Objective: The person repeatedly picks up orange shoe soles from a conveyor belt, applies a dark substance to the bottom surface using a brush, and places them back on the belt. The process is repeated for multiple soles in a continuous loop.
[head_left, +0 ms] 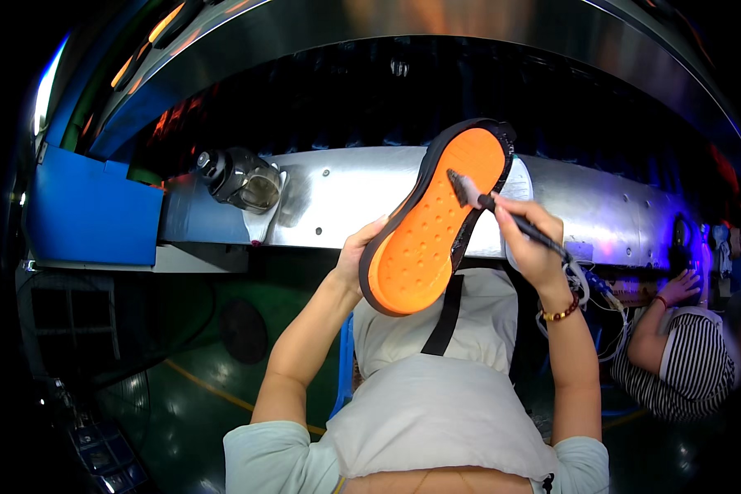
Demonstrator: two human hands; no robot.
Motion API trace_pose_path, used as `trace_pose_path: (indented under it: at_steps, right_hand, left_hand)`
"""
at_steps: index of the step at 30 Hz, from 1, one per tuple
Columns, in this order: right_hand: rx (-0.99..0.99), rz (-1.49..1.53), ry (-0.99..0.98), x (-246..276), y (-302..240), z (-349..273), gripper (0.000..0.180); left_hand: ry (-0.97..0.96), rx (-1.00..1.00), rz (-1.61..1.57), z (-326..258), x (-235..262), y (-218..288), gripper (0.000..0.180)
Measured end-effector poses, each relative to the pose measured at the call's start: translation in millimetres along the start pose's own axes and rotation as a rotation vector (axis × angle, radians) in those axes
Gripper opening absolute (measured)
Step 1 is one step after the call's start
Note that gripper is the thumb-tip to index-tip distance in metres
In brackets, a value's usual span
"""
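Observation:
A shoe sole with a bright orange inner face and a black rim is held up at a tilt in front of me, its toe end pointing away. My left hand grips its left edge near the heel, the fingers out of sight beneath. In my right hand is a brush with a dark handle. Its bristles touch the orange face in the upper half of the sole. Small round dimples cover the middle and lower part of that face.
Behind the sole runs a metal ledge. A dark-capped bottle stands on its left part, beside a blue metal box. White cables hang at the right. Farther right, a person in a striped garment reaches toward the ledge.

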State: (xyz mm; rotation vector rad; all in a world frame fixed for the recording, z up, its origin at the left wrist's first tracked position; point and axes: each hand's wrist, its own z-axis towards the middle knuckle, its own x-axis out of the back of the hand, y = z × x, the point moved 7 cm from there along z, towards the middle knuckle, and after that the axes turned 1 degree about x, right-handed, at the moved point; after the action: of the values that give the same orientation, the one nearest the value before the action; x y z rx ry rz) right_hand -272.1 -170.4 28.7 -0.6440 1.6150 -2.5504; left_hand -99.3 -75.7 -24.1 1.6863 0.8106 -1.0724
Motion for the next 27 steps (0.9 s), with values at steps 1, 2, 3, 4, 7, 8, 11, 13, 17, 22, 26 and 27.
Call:
trace_pose_path:
  at_steps: [1, 2, 3, 4, 7, 8, 11, 13, 17, 22, 26, 27]
  right_hand:
    - [0.134, -0.183, 0.086, 5, -3, 8, 0.015]
    - [0.270, -0.366, 0.171, 6, -7, 14, 0.016]
    - [0.256, -0.359, 0.220, 6, 1, 16, 0.017]
    - [0.242, -0.307, 0.198, 2, 1, 16, 0.020]
    - [0.226, -0.286, 0.045, -25, -20, -2, 0.028]
    - [0.259, -0.240, 0.008, -32, -26, -9, 0.030]
    - [-0.025, 0.198, -0.288, -27, -34, -21, 0.021]
    - [-0.182, 0.595, -0.416, -6, -27, -27, 0.024]
    - [-0.163, 1.092, -0.025, 54, -7, -30, 0.038]
    - [-0.283, 1.151, 0.104, 55, 29, -43, 0.039]
    - [-0.281, 1.209, 0.116, 43, 31, -41, 0.039]
    - [-0.302, 1.221, 0.164, 45, 34, -43, 0.039]
  left_hand:
    - [-0.030, 0.012, -0.019, 3, 0, -4, 0.046]
    - [-0.062, 0.022, -0.038, 4, -3, -7, 0.046]
    - [-0.048, 0.011, -0.021, 7, -7, -10, 0.046]
    - [-0.027, 0.016, 0.006, 11, -6, -13, 0.046]
    - [0.017, 0.000, 0.131, 19, -7, -12, 0.044]
    - [0.059, -0.002, 0.153, 19, -3, -8, 0.045]
    - [0.177, -0.014, 0.282, 8, 10, 9, 0.048]
    - [0.070, 0.000, 0.511, -2, -17, 25, 0.058]
    - [0.022, -0.279, 0.620, -15, -88, 79, 0.074]
    - [-0.357, -0.411, 0.468, 66, -193, 161, 0.060]
    - [-0.242, -0.696, -0.337, 131, -182, 236, 0.076]
    - [-0.113, -0.719, -0.347, 146, -178, 236, 0.080]
